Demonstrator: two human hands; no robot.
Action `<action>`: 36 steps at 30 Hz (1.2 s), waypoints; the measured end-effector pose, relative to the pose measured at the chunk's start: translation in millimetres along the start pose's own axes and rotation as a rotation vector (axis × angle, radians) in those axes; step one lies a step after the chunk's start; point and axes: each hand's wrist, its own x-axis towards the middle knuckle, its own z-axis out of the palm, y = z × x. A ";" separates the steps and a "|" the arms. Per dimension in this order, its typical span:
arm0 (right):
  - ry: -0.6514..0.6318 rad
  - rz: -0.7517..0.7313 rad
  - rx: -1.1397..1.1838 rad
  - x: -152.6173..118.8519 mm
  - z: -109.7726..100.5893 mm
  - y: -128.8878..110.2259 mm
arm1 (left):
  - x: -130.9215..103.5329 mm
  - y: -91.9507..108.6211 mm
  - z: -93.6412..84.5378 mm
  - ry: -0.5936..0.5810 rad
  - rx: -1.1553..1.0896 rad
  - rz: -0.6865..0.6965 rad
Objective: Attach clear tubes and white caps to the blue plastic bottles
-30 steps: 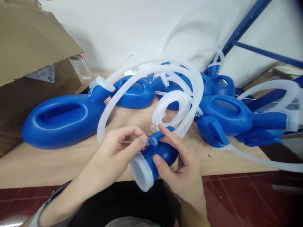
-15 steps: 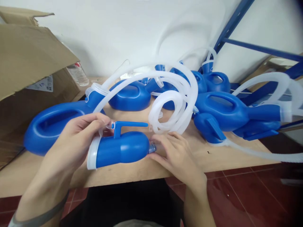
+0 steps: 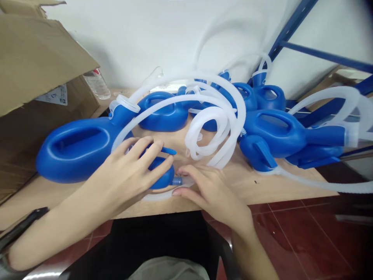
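My left hand [image 3: 131, 171] lies over a small blue urinal cup [image 3: 163, 181], its fingers wrapped across the body and below the handle [image 3: 168, 151]. Most of the cup is hidden under the palm. A clear nozzle [image 3: 177, 181] sticks out of its right end. My right hand [image 3: 212, 190] is closed at that nozzle, thumb and fingers around the end of a white corrugated hose [image 3: 159, 196]; whether hose and nozzle are joined I cannot tell. Just behind my left hand lies a large blue urinal bottle [image 3: 70, 173] with a white collar [image 3: 126, 102].
Coiled white hose [image 3: 194, 146] lies on the wooden table [image 3: 233, 184]. Several more blue bottles [image 3: 271, 134] crowd the back and right. A cardboard box [image 3: 37, 58] stands at left beside a clear water bottle [image 3: 97, 83]. A blue metal rack [image 3: 297, 25] rises at right.
My left hand has turned over from the cup's handle end to cover its body from above. The cup has shifted slightly left, and my right hand stays by the nozzle.
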 end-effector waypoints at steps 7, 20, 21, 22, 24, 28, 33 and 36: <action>-0.269 0.152 0.162 36.3 -24.7 -1.9 | -5.6 -1.8 -14.2 -0.034 -0.089 -0.090; -0.077 0.261 0.380 41.0 -4.7 -4.5 | -6.3 -5.8 -6.9 0.041 -0.079 -0.141; -0.070 0.259 0.378 40.8 -3.7 -3.7 | -6.8 -5.3 -6.1 0.049 -0.080 -0.141; -0.066 0.258 0.377 40.8 -2.8 -2.6 | -7.1 -4.8 -5.2 0.056 -0.073 -0.138; -0.060 0.259 0.382 41.1 -1.5 0.3 | -7.6 -3.8 -3.5 0.059 -0.043 -0.123; -0.083 0.301 0.406 41.5 -2.3 5.5 | -8.8 -3.1 -0.2 0.105 0.050 -0.058; -0.161 0.362 0.424 41.2 -10.1 9.8 | -10.6 -5.4 -0.9 0.217 0.258 0.078; -0.249 0.426 0.520 43.5 -14.9 13.0 | -11.3 -4.5 -4.0 0.263 0.374 0.154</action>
